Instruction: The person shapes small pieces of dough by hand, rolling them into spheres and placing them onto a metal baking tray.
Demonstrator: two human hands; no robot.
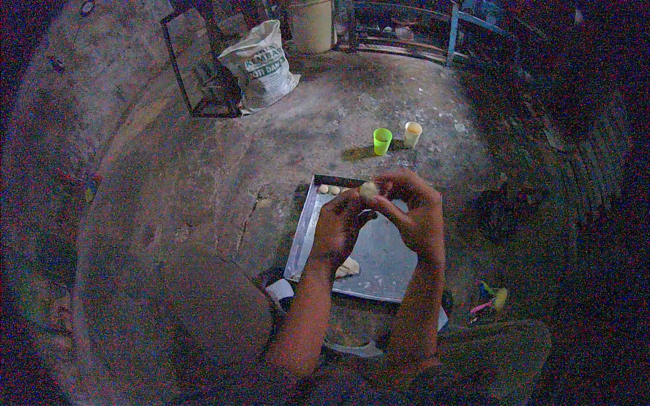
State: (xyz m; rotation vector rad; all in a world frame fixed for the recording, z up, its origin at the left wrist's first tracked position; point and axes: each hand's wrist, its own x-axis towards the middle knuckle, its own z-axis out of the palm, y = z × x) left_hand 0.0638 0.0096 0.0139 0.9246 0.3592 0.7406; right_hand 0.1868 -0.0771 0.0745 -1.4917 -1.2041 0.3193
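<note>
Above a shallow metal tray (386,254), a small pale dough ball (368,189) is pinched between the fingertips of both my hands. My left hand (338,229) has its fingers curled under and beside the ball. From the other side, my right hand (418,213) closes thumb and fingers against it. A few similar small balls (323,189) lie in a row at the tray's far left corner, partly covered by my left hand. Nearer to me, a pale lump of dough (349,268) rests in the tray beside my left wrist.
A green cup (382,141) and a cream cup (413,134) stand on the concrete floor (203,176) beyond the tray. Farther back are a white sack (263,68), a dark frame (183,68) and a beige bucket (311,27). Small colourful items (491,300) lie at the right.
</note>
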